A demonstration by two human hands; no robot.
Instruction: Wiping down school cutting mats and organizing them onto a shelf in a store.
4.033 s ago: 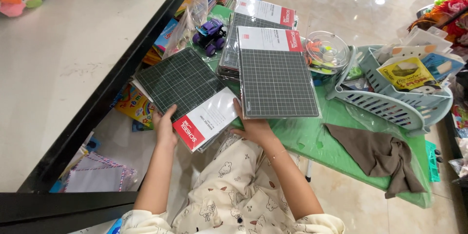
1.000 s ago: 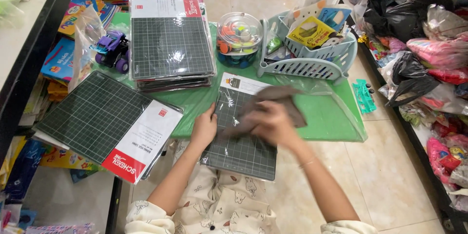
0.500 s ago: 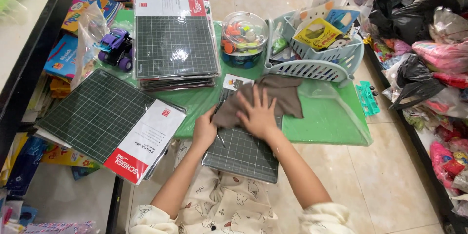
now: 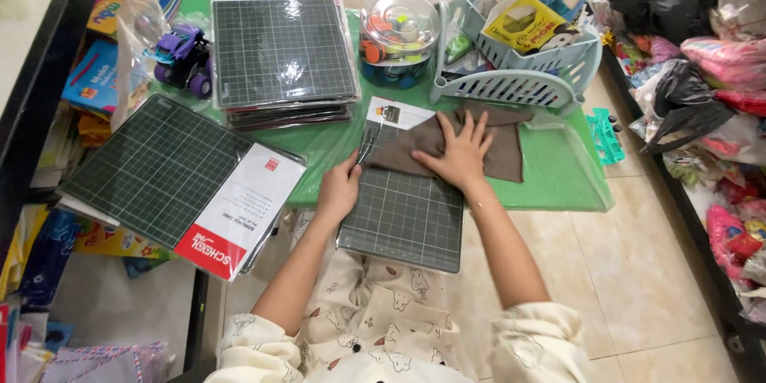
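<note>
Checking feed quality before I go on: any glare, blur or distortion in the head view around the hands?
Head view: even, soft light; right hand on the brown cloth and left hand gripping the cutting mat look sharp; plastic wrap on the stacked mats shows mild sheen; edges bow slightly from the wide lens.

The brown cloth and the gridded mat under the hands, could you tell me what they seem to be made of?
The brown cloth looks like soft matte fabric: it folds and creases. The gridded mat looks like stiff dark green plastic or rubber sheet, flat, with a faint sheen, possibly from a clear wrapper.

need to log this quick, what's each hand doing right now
Left hand: closed on the edge of the cutting mat.
Right hand: open, flat on the brown cloth.
</note>
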